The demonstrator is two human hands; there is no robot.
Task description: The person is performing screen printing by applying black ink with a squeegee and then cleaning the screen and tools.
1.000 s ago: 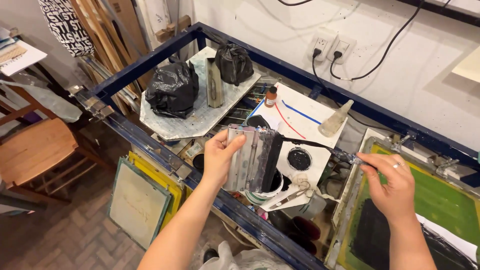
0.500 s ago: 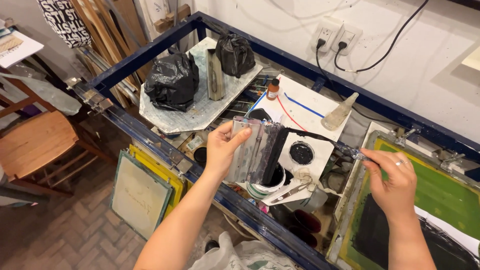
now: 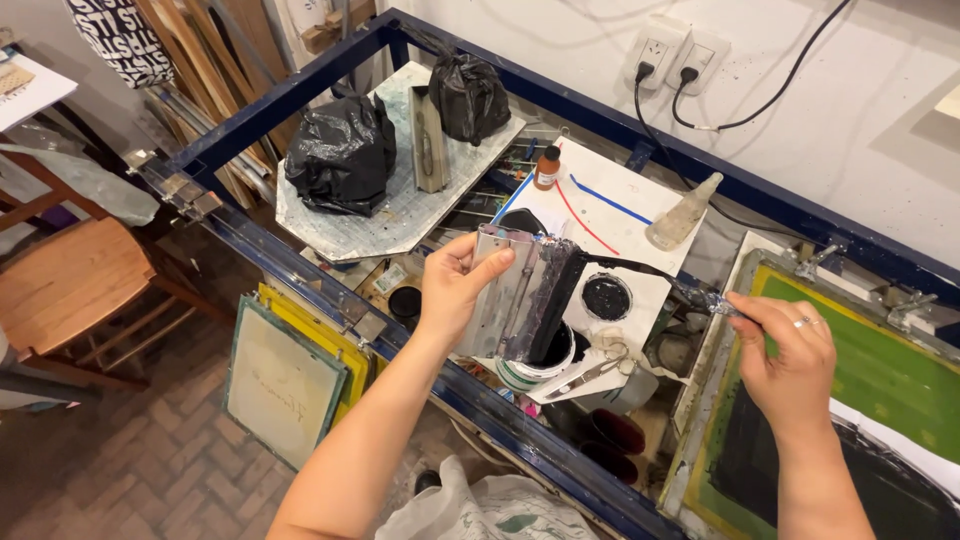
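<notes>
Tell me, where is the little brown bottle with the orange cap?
In the head view, the brown bottle stands upright at the top middle, on the white board, right of the black bags and above the left hand.

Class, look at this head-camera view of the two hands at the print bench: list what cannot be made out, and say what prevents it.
- Tool tip: the thin tool in the right hand is ink-smeared and too small to identify.
- White tub: its contents are hidden by the metal scoop coater in the left hand.
- Green screen: cut off by the right edge.
- Black bags: opaque, contents hidden.
</notes>
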